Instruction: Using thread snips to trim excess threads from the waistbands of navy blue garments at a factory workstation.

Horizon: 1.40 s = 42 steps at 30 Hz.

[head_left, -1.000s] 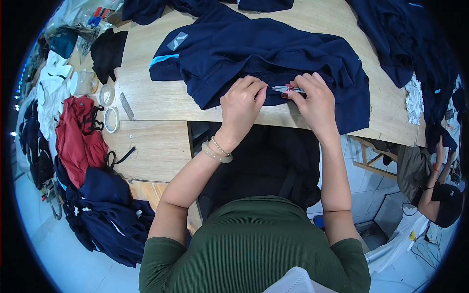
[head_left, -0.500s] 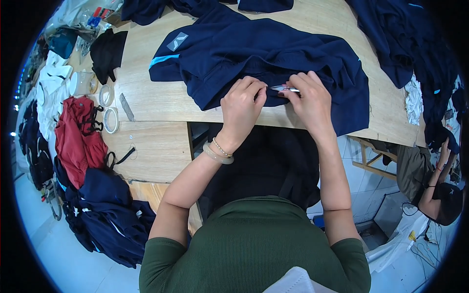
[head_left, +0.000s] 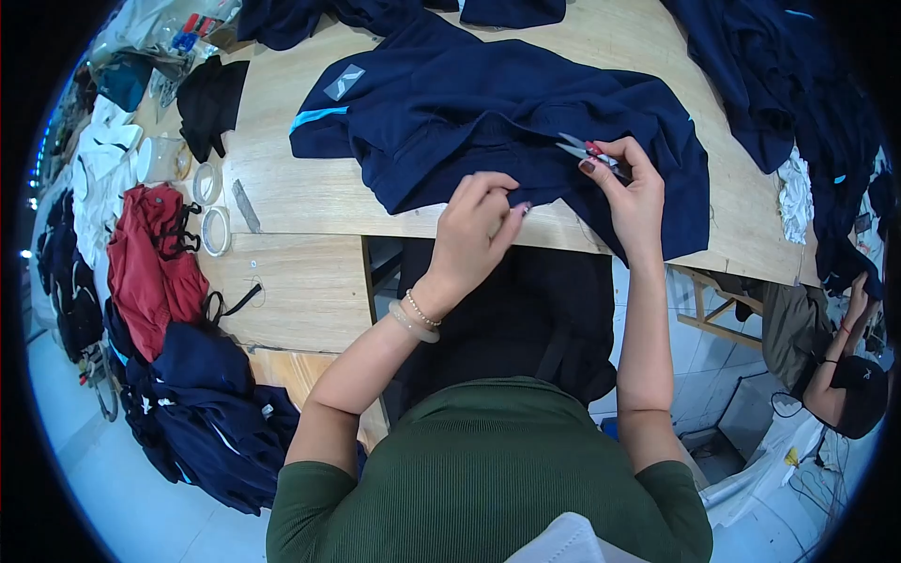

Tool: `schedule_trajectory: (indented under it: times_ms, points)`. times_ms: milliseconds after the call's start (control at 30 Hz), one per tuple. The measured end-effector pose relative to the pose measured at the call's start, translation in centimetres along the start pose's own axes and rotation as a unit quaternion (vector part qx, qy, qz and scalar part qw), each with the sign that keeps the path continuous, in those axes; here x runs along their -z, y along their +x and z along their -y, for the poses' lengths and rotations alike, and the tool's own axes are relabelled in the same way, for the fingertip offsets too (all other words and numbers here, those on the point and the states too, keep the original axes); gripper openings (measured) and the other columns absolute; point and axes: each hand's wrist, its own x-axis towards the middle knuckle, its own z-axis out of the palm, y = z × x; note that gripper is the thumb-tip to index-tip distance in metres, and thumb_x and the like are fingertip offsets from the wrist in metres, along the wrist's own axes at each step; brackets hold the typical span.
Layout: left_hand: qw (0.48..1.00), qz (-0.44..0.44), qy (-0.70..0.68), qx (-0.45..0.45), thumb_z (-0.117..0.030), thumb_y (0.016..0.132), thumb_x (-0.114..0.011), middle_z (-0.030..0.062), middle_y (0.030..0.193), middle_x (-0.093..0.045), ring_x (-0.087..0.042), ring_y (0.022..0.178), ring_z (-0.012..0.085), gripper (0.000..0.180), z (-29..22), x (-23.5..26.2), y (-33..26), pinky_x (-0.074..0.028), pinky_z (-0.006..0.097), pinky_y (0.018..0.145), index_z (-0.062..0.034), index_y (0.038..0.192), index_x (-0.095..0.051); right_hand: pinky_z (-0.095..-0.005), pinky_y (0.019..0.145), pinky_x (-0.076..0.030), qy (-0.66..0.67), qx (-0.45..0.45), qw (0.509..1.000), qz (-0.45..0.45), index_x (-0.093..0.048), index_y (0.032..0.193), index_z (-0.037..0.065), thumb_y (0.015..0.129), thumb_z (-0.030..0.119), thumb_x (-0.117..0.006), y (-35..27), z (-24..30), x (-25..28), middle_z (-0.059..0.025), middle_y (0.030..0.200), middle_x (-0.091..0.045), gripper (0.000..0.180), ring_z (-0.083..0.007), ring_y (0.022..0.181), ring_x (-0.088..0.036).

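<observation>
A navy garment [head_left: 488,89] with a light blue stripe and a grey patch lies spread across the wooden table [head_left: 300,202]. Its near edge hangs partly over the table's front. In my right hand [head_left: 638,197] is a small pair of thread snips [head_left: 574,148], pinched between thumb and fingers. Their two blades stand apart and point left, above the garment. My left hand [head_left: 474,225] is at the garment's near edge, fingers bent and thumb held away from them. I see nothing between those fingers.
Tape rolls [head_left: 215,231], a grey strip [head_left: 246,206] and a red garment [head_left: 150,263] lie to the left. Dark clothes [head_left: 216,422] are heaped at lower left. More navy garments [head_left: 741,84] hang over the right side. Another person [head_left: 845,385] is at far right.
My right hand has moved right with the snips, and their blades have parted. My left hand has come off the fabric, down and slightly right, its fingers loosening. The garment's near fold has shifted.
</observation>
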Motion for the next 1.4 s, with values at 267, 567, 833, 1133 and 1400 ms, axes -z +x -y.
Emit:
schedule_trajectory:
  times_ms: [267,567,833,1133,1400]
  points:
    - [0.985,-0.063,0.137,0.080,-0.014,0.080,-0.075,0.0083,0.094,-0.057,-0.062,0.077,0.0245,0.018,-0.1,-3.6,4.1,-0.050,0.035,0.063,-0.0033,0.092,-0.067,-0.0190,0.076,-0.046,0.106,-0.032,0.994,0.006,-0.063,0.095,-0.002,0.087,0.007,-0.073,0.4,-0.7,-0.2,-0.0034,0.090,-0.068,0.016,-0.0060,0.082,-0.059]
    - [0.943,-0.003,-0.269,0.197,-0.003,0.096,-0.056,0.0021,0.094,-0.059,-0.052,0.075,0.0070,0.006,2.0,0.9,3.5,-0.044,0.021,0.068,0.0011,0.093,-0.060,-0.0185,0.077,-0.045,0.140,-0.053,0.989,0.013,-0.064,0.095,0.000,0.087,0.006,-0.072,0.0,-0.6,0.6,-0.0010,0.088,-0.066,0.012,-0.0048,0.082,-0.058]
    - [0.827,-0.059,-0.516,0.218,-0.009,0.101,-0.051,0.0053,0.100,-0.059,-0.055,0.081,0.0077,0.009,1.5,3.0,2.0,-0.049,0.022,0.074,-0.0022,0.099,-0.057,-0.0171,0.078,-0.042,0.213,-0.067,0.974,0.033,-0.064,0.096,0.001,0.089,0.007,-0.070,0.3,-0.6,0.5,0.0015,0.087,-0.062,0.011,-0.0035,0.082,-0.055]
    - [0.940,-0.231,-0.208,0.142,-0.021,0.105,-0.039,0.0047,0.083,-0.058,-0.044,0.064,0.0063,0.031,0.1,6.6,3.0,-0.036,0.022,0.058,-0.0032,0.087,-0.057,-0.0169,0.077,-0.042,0.211,-0.073,0.974,0.036,-0.064,0.097,0.001,0.089,0.007,-0.070,0.6,-1.0,0.8,0.0020,0.088,-0.063,0.011,-0.0028,0.081,-0.054]
    - [0.992,-0.027,0.111,0.049,-0.008,0.077,-0.077,0.0093,0.100,-0.051,-0.053,0.068,0.0215,0.027,-0.6,-1.4,3.7,-0.046,0.029,0.060,-0.0048,0.100,-0.063,-0.0169,0.077,-0.042,0.214,-0.069,0.974,0.042,-0.065,0.097,0.000,0.089,0.007,-0.069,0.6,-0.8,0.3,0.0013,0.088,-0.063,0.012,-0.0029,0.081,-0.054]
